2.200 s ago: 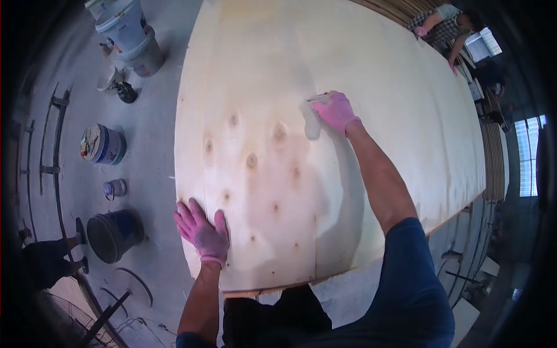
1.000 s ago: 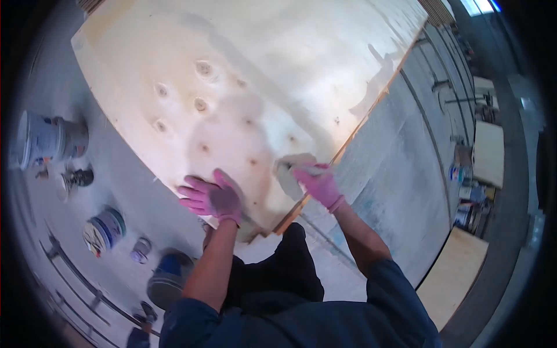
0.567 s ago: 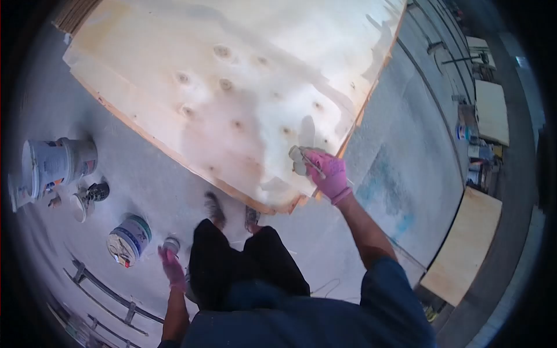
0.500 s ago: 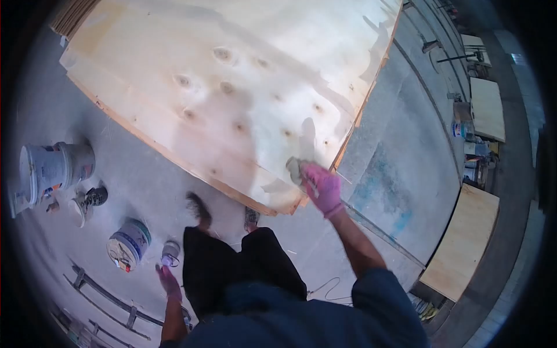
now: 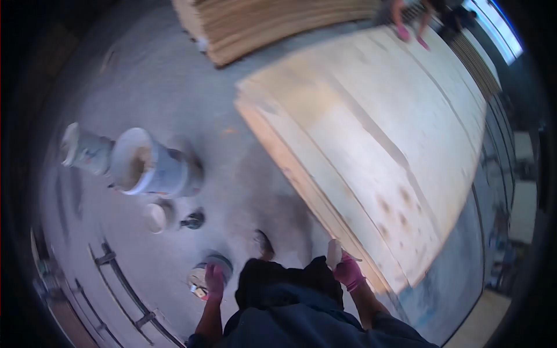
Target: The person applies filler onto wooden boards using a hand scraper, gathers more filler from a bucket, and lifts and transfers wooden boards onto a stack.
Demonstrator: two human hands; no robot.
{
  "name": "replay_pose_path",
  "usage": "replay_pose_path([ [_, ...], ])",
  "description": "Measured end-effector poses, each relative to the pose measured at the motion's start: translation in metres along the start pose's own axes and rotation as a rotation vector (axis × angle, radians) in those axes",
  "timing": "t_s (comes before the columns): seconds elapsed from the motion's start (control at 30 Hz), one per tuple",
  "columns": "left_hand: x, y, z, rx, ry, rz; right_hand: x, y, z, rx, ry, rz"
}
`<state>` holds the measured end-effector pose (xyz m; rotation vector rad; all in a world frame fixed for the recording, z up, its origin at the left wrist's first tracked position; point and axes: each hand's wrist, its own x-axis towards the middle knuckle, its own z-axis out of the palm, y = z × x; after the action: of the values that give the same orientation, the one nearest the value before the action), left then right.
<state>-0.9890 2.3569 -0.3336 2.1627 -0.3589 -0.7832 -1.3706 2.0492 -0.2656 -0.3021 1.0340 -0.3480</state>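
Note:
My right hand (image 5: 348, 272), in a pink glove, is closed on a pale, flat-bladed scraper (image 5: 335, 254) beside the near edge of a plywood sheet (image 5: 371, 168). The sheet lies on top of a stack and shows dark knots and pale smeared patches. My left hand (image 5: 214, 281), also gloved in pink, hangs over a lidded bucket (image 5: 226, 264) with small items on its lid. Its fingers are blurred but look loosely stretched, with nothing visible in them.
Large white buckets (image 5: 130, 162) stand on the floor at left, near a small pale tub (image 5: 156, 217) and a dark container (image 5: 193, 219). Another plywood stack (image 5: 278, 29) rises at the back. Beyond my sheet, another person's pink-gloved hands (image 5: 402, 33) touch its far edge. Metal rails (image 5: 130, 296) lie lower left.
My view has swung left, bringing the buckets and back stack into sight. My right hand with the scraper has moved from over the sheet's corner to beside its edge. My left hand has risen.

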Motion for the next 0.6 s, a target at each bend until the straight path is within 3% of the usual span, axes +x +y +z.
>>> replay_pose_path([
  [0.03,0.055,0.024,-0.001,-0.096,0.119,0.050,0.013,-0.013,0.047,-0.556,-0.009,-0.154],
  [0.07,0.106,0.051,0.004,-0.262,0.267,0.091,0.028,-0.032,0.088,-0.699,-0.034,-0.236],
  [0.13,0.173,0.206,-0.031,-0.351,0.091,-0.047,0.061,-0.071,0.172,-0.982,-0.049,-0.418],
  [0.23,0.323,0.267,-0.053,-0.247,0.151,0.231,0.166,-0.115,0.236,0.110,-0.219,-0.084],
  [0.3,0.423,0.288,-0.076,-0.174,0.207,0.371,0.212,-0.152,0.304,0.075,-0.276,-0.107],
  [0.43,0.551,0.305,-0.153,0.070,0.301,0.328,0.346,-0.216,0.454,-0.016,-0.396,-0.154],
  [0.47,0.576,0.292,-0.166,0.096,0.356,0.350,0.370,-0.239,0.516,-0.188,-0.421,-0.214],
  [0.5,0.589,0.294,-0.185,0.076,0.296,0.100,0.394,-0.262,0.577,-0.364,-0.440,-0.282],
  [0.53,0.610,0.255,-0.187,-0.266,0.340,0.263,0.419,-0.286,0.639,-0.531,-0.451,-0.354],
  [0.6,0.603,0.301,-0.228,-0.198,0.374,0.069,0.478,-0.323,0.745,-0.385,-0.578,-0.138],
])
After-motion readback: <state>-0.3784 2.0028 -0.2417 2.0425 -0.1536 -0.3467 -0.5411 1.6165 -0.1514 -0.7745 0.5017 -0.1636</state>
